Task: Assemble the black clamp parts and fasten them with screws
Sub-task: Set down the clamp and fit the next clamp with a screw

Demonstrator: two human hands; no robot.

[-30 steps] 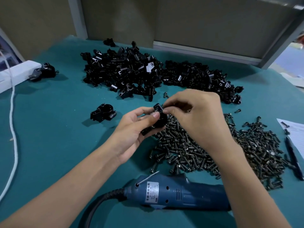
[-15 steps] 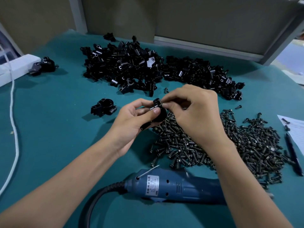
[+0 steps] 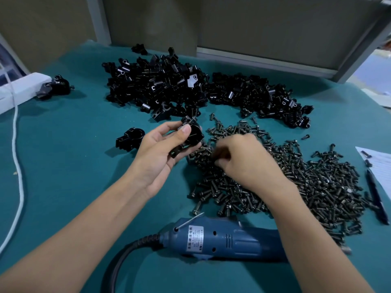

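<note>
– Gripping the black blocky clamp assembly (image 3: 190, 135) in the left hand (image 3: 160, 155), thumb across its face, fingers curled under.
– And the right hand (image 3: 243, 166)?
– Just right of that grip, fingertips curled down into the loose pile of dark metal screws (image 3: 313, 187). Blurred; can't tell if it has one.
– Parts stock?
– Beyond the grip, the heap of black clamp parts (image 3: 165, 87). Blue electric screwdriver (image 3: 224, 240) lies nearer than it.

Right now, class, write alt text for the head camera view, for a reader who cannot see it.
A person's left hand holds a black clamp above a teal table while the right hand reaches into a pile of dark screws. A heap of black clamp parts lies behind, and a blue electric screwdriver lies nearest the camera.
</note>
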